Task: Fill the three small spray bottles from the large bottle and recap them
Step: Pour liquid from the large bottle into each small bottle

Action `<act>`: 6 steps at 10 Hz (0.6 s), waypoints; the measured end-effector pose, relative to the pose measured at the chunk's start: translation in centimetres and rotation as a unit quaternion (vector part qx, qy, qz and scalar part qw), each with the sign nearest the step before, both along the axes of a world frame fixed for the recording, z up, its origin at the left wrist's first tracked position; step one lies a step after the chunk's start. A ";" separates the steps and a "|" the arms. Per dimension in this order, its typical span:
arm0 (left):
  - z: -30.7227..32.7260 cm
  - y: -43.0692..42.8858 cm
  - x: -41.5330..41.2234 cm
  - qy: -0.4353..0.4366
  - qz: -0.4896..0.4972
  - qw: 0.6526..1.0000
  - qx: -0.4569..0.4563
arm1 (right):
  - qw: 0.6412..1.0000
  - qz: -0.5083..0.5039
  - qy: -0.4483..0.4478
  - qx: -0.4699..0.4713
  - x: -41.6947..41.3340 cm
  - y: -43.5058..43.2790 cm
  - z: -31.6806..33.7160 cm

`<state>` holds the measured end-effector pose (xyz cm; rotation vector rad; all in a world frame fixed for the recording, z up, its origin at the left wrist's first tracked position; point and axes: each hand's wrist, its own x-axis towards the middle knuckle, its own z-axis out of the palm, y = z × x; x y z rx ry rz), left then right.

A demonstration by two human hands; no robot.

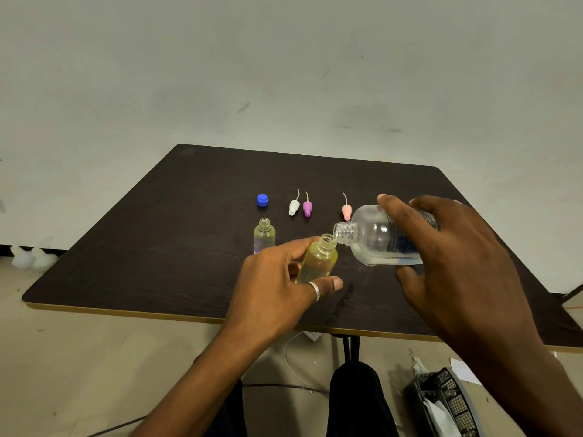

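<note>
The large bottle (377,239) lay tipped almost on its side in my right hand (448,260), above the worktop (157,247) toward its right edge, its open threaded neck pointing left and meeting the mouth of the yellowish small bottle (317,261). A little clear liquid pooled along the large bottle's lower side. My right fingers (391,209) were wrapped over its labelled body from above, with the thumb under it. My left hand (277,288) held the yellowish bottle tilted toward the large one, the fingers (328,283) curled around its lower half, a ring showing on one of them; this bottle hung over the middle of the worktop, nearer the front edge. Just left of it a second small bottle (264,236) stood upright and uncapped, partly hidden behind my left hand. I could not make out a third small bottle. Farther back, toward the far edge, lay a row of loose tops: a blue cap (262,200) at the left, then a white spray top (294,208) and a purple spray top (307,208) just beside each other, and a pink spray top (346,211) close behind the large bottle's neck.
</note>
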<state>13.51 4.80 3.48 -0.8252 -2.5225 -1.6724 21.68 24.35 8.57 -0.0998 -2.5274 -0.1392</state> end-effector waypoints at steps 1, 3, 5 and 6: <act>0.1 0.0 0.0 0.001 -0.002 1.000 -0.001 | 1.000 0.001 0.000 0.000 0.0 0.0 0.0; 0.0 0.0 0.0 -0.002 0.001 1.000 -0.002 | 1.000 0.000 0.000 -0.004 0.1 -0.1 0.2; -0.1 0.0 0.0 -0.005 -0.001 1.000 -0.003 | 1.000 -0.002 -0.006 -0.004 0.1 -0.2 0.2; -0.1 0.0 0.0 -0.006 0.002 1.000 0.002 | 1.000 -0.001 -0.007 -0.004 0.1 -0.2 0.3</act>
